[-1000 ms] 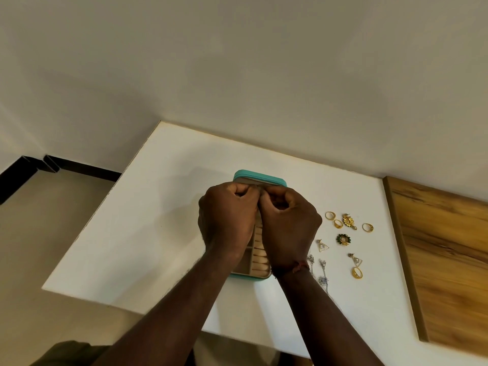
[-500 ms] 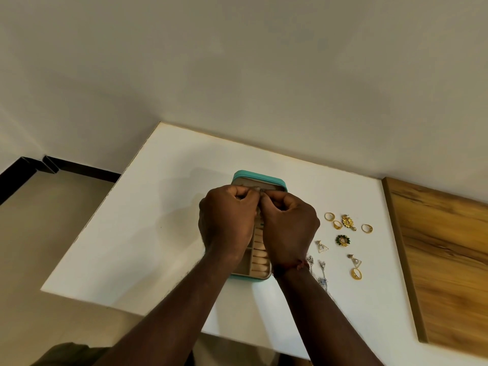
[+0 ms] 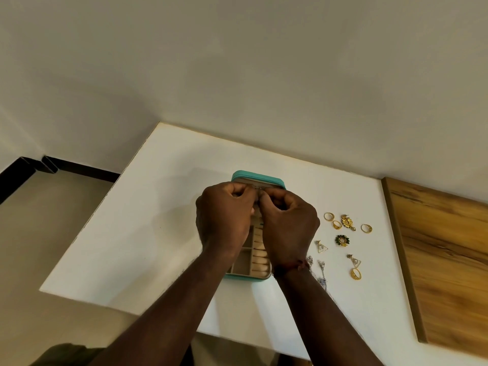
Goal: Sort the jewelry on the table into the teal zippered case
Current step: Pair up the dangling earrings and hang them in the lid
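Here, left hand [image 3: 224, 215] and right hand [image 3: 289, 228] meet above the open teal case [image 3: 258, 178] on the counter [image 3: 158, 220], both pinching 1 small silvery piece [image 3: 257, 188]; loose jewelry [image 3: 342, 240] lies right of the case.

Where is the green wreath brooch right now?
Head view: the green wreath brooch lies on the white table, right of the teal zippered case, just below the gold flower pendant and right of a triangular earring.

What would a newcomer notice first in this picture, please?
The left hand and right hand pinch a small shiny piece together over the open teal case, mid-table. Right of the case, loose gold rings, a green wreath brooch and silver earrings lie scattered on the white table, near a wooden panel.
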